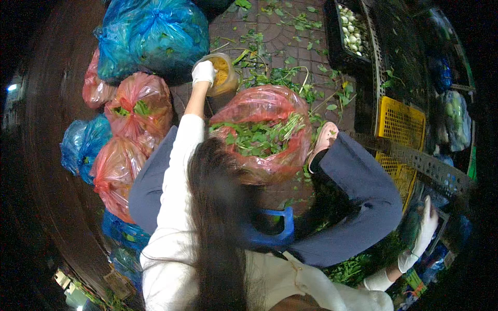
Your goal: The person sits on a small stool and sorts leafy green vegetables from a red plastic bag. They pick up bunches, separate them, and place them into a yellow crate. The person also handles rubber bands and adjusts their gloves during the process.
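Note:
My left hand (203,74), in a white glove, is at the mouth of a round plastic tub (227,87) with a yellowish-brown mass (221,72) in it. Its fingers are curled over the near-left rim; whether they grip the rim or something inside is hidden. An open pink plastic bag (268,93) full of leafy green stems (260,138) stands between my legs. Far off to the right, my right hand (424,227), also gloved, is stretched out and somewhat blurred, with nothing visible in it. It is near the lower end of a yellow crate (408,186) and some dim bagged goods.
Tied blue (155,42) and pink bags (140,97) crowd the left side. Loose leaves (286,77) litter the paving. A black crate (336,50) of white bulb-like vegetables (352,33) stands upper right, beside a perforated metal bar (420,157). Hair hides part of the blue stool (288,225).

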Demonstrator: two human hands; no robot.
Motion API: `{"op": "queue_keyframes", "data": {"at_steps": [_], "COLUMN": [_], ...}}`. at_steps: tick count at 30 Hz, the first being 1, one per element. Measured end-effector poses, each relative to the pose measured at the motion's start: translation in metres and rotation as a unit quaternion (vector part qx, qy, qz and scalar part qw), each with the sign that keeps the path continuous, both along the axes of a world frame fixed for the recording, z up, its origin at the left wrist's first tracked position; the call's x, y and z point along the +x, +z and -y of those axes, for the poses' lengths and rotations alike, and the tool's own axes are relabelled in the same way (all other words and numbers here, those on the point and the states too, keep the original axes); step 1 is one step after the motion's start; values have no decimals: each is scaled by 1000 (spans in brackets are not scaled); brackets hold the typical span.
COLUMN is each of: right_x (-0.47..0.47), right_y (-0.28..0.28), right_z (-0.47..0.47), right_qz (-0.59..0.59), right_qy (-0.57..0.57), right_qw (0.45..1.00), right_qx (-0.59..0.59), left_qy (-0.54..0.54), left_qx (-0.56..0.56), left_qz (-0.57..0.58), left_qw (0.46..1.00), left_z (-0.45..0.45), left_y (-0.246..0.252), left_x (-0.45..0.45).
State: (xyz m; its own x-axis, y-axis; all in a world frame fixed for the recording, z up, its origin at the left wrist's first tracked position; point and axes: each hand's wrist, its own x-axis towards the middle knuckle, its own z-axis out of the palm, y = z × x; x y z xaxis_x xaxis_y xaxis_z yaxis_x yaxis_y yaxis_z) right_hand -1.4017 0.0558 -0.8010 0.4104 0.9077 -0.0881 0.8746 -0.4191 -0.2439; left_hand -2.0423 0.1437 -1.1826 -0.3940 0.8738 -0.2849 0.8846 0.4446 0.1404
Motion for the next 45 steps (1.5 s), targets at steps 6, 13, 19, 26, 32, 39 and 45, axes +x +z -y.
{"op": "queue_keyframes", "data": {"at_steps": [6,13,19,26,32,39,45], "right_x": [-179,-330,-364,-292,-250,-225,-213], "right_y": [-16,-140,-199,-249,-306,-362,-366], "right_z": [12,-9,16,94,99,115,113], "right_qz": [-312,-671,-780,-754,-836,-703,-701], "right_qy": [161,208,195,44,-41,-146,-211], "right_qw": [935,695,527,633,535,668,653], "right_qx": [56,-152,-275,-172,-114,-194,-193], "left_qy": [32,186,229,109,294,3,52], "left_qx": [28,335,307,308,277,-11,-44], "left_qz": [79,467,610,924,705,52,108], "left_qw": [996,797,693,197,583,999,992], "left_z": [16,84,194,246,154,79,74], "left_y": [34,126,195,206,117,11,8], "left_x": [1,52,158,224,271,323,309]}}
